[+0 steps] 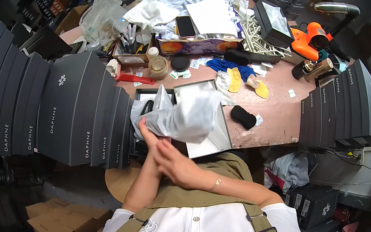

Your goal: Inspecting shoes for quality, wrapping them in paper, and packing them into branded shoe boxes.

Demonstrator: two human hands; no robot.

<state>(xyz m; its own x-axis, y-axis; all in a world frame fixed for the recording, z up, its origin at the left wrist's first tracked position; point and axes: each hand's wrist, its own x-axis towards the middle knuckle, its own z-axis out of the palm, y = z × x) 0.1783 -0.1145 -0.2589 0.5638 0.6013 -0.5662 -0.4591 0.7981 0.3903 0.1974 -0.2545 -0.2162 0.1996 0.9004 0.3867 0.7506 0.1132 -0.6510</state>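
1. left hand [148,135] raised against the near left part of the white tissue paper [195,115], fingers pointing up and away; cannot tell whether pinching a fold or only pressing, with the paper hiding part of the grip
2. right hand [179,165] crossing close in front of the left wrist, fingers loosely extended and a little blurred, nothing visible held; cannot tell whether touching the wrist or just apart
3. tissue paper bunched on the left, billowing and blurred on the right, above a dark open box [136,148] and a shallow grey tray [214,144] with a white inside, at the near edge of the desk [281,116]
4. by judgement, very light, soft and limp, with hardly any stiffness beyond the creases; likely to slide on itself, float on moving air and tear or crumple under a hard tug
5. best taken by a loose edge or corner, in a light pinch between thumb and fingertips, away from the bunched folds; a flat palm better than a squeeze for smoothing
6. close by, a dark curved loop [147,106] beside the paper, possibly easy to snag; farther right, a black bundle [243,117] on the desk, well apart from both hands
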